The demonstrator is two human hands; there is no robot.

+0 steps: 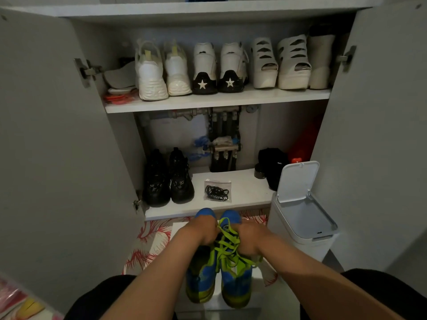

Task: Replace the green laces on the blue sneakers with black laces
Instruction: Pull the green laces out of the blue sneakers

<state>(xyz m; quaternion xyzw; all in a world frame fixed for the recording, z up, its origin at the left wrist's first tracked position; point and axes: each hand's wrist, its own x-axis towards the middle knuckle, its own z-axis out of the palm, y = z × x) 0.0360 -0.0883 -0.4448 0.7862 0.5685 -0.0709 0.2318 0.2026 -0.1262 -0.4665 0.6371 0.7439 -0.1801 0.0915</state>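
An open cabinet is filling most of the view, its doors swung wide, and a white bin with its lid tipped up is standing just beside its right door. The blue sneakers are sitting side by side on the floor in front of the lower shelf, toes pointing toward the cabinet, between the person's forearms. The left hand is resting over the front of the left sneaker with its fingers curled down out of sight, so what it is gripping cannot be told. The right hand is curling its fingers round the loosened green laces, which are bunching up over the right sneaker. The black laces are lying in a clear bag on the lower shelf, near a pair of black shoes
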